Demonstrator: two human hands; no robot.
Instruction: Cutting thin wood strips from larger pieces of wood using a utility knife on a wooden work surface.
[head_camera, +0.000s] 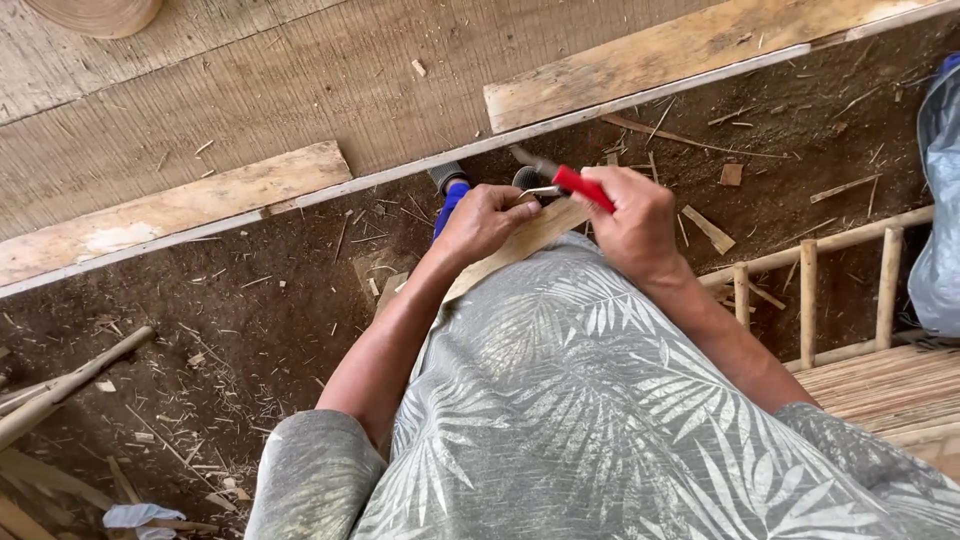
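Glossy red plastic handle (583, 188); rough wooden strip (520, 245).

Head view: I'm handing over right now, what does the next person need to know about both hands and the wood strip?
Left hand: pinches the flat wood strip near its far end, over the lap.
Right hand: closed on a red-handled tool, its metal tip at the strip's end.
Nearby: bamboo rack on the right, plank ahead, chips on the dirt floor.
Done or left: no finished cut visible; cannot tell.

1. Pale blue-grey plastic sack (940, 200) slumped at far right, just beyond the end of the bamboo rack (850, 290), bulging, crinkled, top cut off by the edge.
2. No labels, signs or screens anywhere around that rack.
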